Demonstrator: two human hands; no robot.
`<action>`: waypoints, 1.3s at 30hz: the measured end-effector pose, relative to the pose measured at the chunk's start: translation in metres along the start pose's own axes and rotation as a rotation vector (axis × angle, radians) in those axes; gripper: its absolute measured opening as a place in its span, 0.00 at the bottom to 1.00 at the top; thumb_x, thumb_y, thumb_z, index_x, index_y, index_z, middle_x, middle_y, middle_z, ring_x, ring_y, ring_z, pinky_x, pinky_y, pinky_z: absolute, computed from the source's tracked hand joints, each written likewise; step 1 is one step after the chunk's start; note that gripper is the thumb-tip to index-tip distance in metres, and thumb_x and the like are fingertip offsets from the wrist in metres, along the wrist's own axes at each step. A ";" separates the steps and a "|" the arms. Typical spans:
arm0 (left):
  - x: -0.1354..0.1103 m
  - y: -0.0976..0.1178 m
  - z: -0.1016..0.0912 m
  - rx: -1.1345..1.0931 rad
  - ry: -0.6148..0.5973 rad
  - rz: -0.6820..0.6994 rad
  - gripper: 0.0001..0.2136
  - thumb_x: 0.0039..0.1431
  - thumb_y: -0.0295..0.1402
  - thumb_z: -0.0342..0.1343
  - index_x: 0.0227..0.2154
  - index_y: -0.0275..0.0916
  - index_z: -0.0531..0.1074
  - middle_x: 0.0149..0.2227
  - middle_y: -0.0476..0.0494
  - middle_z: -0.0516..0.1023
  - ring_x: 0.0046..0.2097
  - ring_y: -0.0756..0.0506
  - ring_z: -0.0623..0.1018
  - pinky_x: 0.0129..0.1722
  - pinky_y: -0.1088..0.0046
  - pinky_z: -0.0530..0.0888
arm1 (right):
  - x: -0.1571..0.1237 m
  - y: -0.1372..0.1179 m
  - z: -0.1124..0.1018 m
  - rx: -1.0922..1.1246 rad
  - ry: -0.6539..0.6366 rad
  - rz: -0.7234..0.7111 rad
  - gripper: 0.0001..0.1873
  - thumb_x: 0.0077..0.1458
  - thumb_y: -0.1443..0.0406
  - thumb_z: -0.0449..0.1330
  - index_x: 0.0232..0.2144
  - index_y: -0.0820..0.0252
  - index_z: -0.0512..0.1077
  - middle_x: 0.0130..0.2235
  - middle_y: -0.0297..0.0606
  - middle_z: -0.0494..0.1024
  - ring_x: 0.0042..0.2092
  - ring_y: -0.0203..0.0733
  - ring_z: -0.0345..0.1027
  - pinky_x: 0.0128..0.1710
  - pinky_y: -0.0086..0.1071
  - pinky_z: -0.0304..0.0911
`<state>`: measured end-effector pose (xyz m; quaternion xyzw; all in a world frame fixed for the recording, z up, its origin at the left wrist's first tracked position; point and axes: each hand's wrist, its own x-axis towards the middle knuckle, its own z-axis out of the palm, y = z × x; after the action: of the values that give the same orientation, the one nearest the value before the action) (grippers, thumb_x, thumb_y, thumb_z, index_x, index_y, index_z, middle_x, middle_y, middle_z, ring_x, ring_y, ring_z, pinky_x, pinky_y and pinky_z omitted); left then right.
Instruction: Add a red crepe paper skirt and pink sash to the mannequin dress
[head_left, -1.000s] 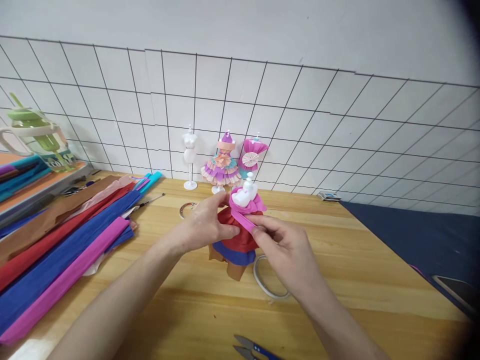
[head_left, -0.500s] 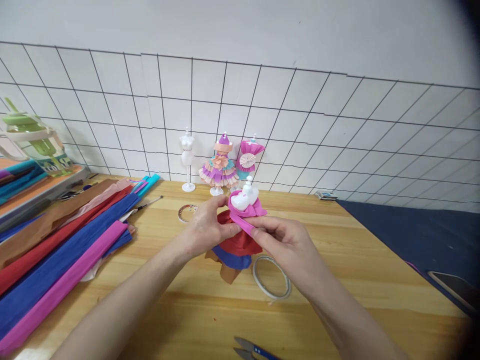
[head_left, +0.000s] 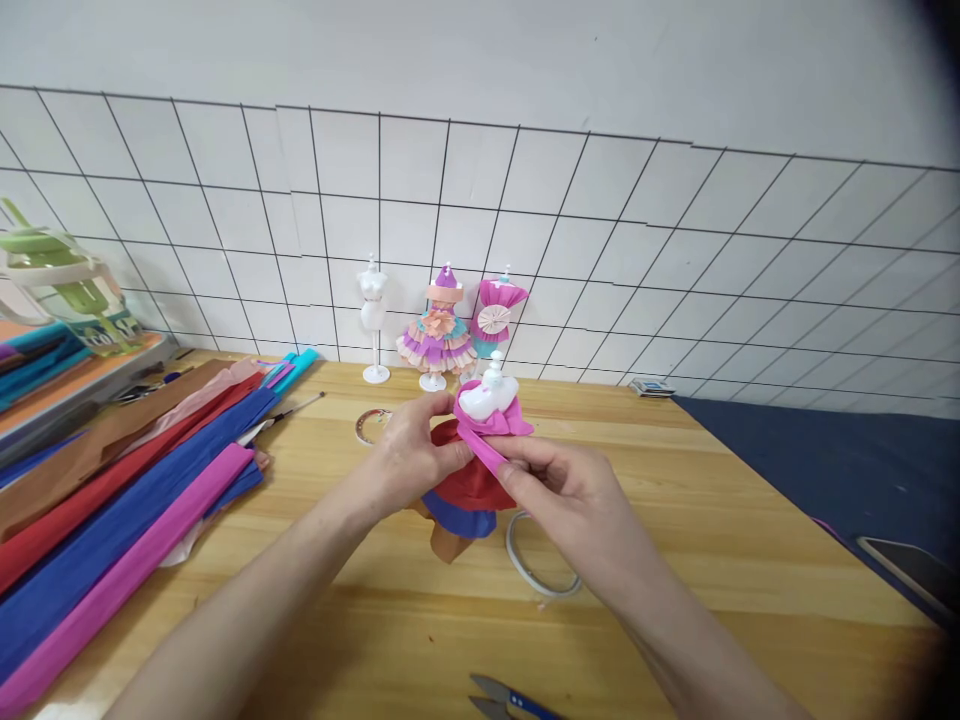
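Observation:
A small white dress-form mannequin (head_left: 486, 400) stands between my hands, wearing a layered skirt (head_left: 472, 480) of red, blue and brown paper. Around its chest runs a pink paper strip (head_left: 484, 450). My left hand (head_left: 416, 450) grips the mannequin at its waist, thumb against the pink strip and fingers behind, partly hidden. Between the thumb and fingers of my right hand (head_left: 562, 480) is pinched the free end of that strip, pulled across the front. Just below my right hand lies a white tape roll (head_left: 525, 570).
Against the gridded wall stand a bare mannequin (head_left: 373, 320) and two dressed ones (head_left: 439, 330). Rolled colored crepe paper (head_left: 135, 530) lies along the left, near a green-lidded bottle (head_left: 67, 290). Thread snips (head_left: 510, 700) lie at the front edge. A patterned tape roll (head_left: 370, 427) sits behind my left hand.
Both hands keep their hold. The mannequin's skirt has turned or tilted slightly to the left, and the view has shifted a little.

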<state>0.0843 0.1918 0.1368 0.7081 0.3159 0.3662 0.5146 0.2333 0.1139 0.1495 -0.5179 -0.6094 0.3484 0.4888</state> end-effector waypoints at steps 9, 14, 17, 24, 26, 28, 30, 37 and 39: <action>0.000 0.002 0.003 -0.113 -0.007 -0.026 0.13 0.45 0.27 0.59 0.37 0.36 0.72 0.41 0.44 0.78 0.43 0.44 0.78 0.42 0.70 0.73 | -0.005 0.010 0.011 -0.069 0.233 -0.035 0.10 0.48 0.63 0.61 0.28 0.61 0.81 0.17 0.29 0.66 0.20 0.32 0.57 0.18 0.26 0.59; 0.001 0.001 0.004 -0.098 -0.002 -0.031 0.12 0.45 0.27 0.59 0.36 0.36 0.72 0.40 0.44 0.78 0.41 0.44 0.78 0.41 0.70 0.73 | -0.008 0.012 0.015 -0.101 0.284 -0.048 0.10 0.48 0.62 0.61 0.26 0.61 0.80 0.17 0.31 0.68 0.20 0.32 0.58 0.18 0.26 0.59; 0.001 0.004 0.004 -0.096 0.006 -0.045 0.13 0.45 0.27 0.59 0.37 0.36 0.72 0.40 0.44 0.79 0.41 0.44 0.78 0.41 0.70 0.74 | -0.008 0.012 0.015 -0.097 0.298 -0.039 0.09 0.48 0.62 0.61 0.23 0.61 0.79 0.17 0.32 0.70 0.20 0.33 0.59 0.19 0.27 0.59; -0.001 0.009 0.002 -0.101 -0.012 -0.070 0.14 0.50 0.28 0.60 0.41 0.36 0.72 0.43 0.43 0.79 0.43 0.44 0.78 0.40 0.71 0.74 | -0.010 0.015 0.012 -0.095 0.314 -0.052 0.09 0.49 0.63 0.62 0.21 0.59 0.75 0.18 0.31 0.70 0.21 0.33 0.59 0.19 0.26 0.58; -0.001 0.009 0.002 -0.100 -0.010 -0.079 0.14 0.50 0.27 0.59 0.41 0.36 0.72 0.43 0.44 0.79 0.44 0.44 0.78 0.40 0.71 0.74 | -0.009 0.015 0.009 -0.118 0.319 -0.061 0.10 0.49 0.62 0.61 0.20 0.59 0.73 0.18 0.30 0.69 0.21 0.32 0.59 0.19 0.26 0.57; -0.001 0.008 0.002 -0.105 -0.009 -0.087 0.14 0.50 0.27 0.59 0.41 0.36 0.72 0.43 0.43 0.79 0.44 0.44 0.79 0.40 0.71 0.75 | -0.007 0.014 0.007 -0.143 0.321 -0.065 0.11 0.49 0.62 0.60 0.19 0.59 0.71 0.17 0.29 0.67 0.20 0.32 0.57 0.19 0.26 0.56; -0.001 0.007 0.002 -0.114 -0.009 -0.096 0.14 0.50 0.27 0.59 0.42 0.36 0.71 0.44 0.43 0.79 0.44 0.44 0.79 0.39 0.71 0.75 | -0.004 0.014 0.004 -0.164 0.322 -0.059 0.12 0.48 0.62 0.59 0.17 0.60 0.68 0.17 0.29 0.65 0.20 0.31 0.55 0.19 0.26 0.54; 0.001 0.006 0.001 -0.108 -0.022 -0.066 0.15 0.48 0.26 0.58 0.41 0.35 0.71 0.41 0.42 0.79 0.43 0.43 0.79 0.37 0.72 0.74 | 0.005 0.019 -0.001 -0.236 0.355 -0.035 0.15 0.45 0.61 0.58 0.14 0.57 0.58 0.16 0.26 0.55 0.20 0.31 0.48 0.19 0.27 0.48; 0.001 0.005 0.001 -0.079 -0.019 -0.075 0.14 0.48 0.27 0.58 0.40 0.35 0.72 0.40 0.42 0.79 0.42 0.43 0.79 0.36 0.72 0.74 | 0.006 0.021 0.000 -0.271 0.371 -0.047 0.15 0.46 0.62 0.57 0.14 0.57 0.58 0.17 0.26 0.55 0.21 0.31 0.49 0.19 0.27 0.48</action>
<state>0.0856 0.1905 0.1420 0.6784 0.3222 0.3521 0.5586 0.2397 0.1243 0.1315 -0.6196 -0.5623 0.1510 0.5265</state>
